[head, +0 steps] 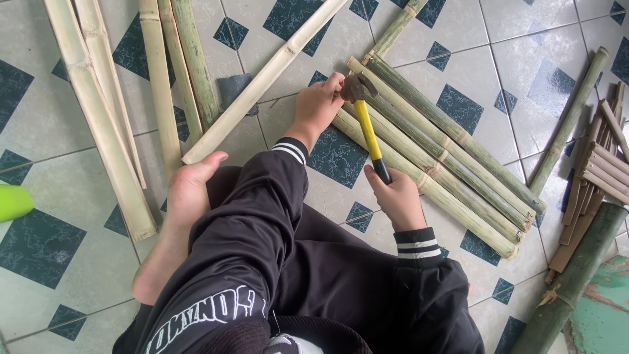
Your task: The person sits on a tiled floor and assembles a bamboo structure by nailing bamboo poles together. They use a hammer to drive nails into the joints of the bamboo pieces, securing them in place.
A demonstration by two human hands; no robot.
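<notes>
Bamboo poles [439, 151] under R-hand [398, 200] hammer [364, 115]

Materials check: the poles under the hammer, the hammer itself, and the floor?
Poles: bamboo by the look, green-to-tan matte skin with ringed nodes.
Hammer in the right hand: dark, dull head, likely steel; glossy yellow shaft with a black grip, probably fibreglass or plastic with rubber.
Floor: glazed ceramic tile, pale with dark diamond insets and grout lines.
Left hand steadies the poles.
</notes>
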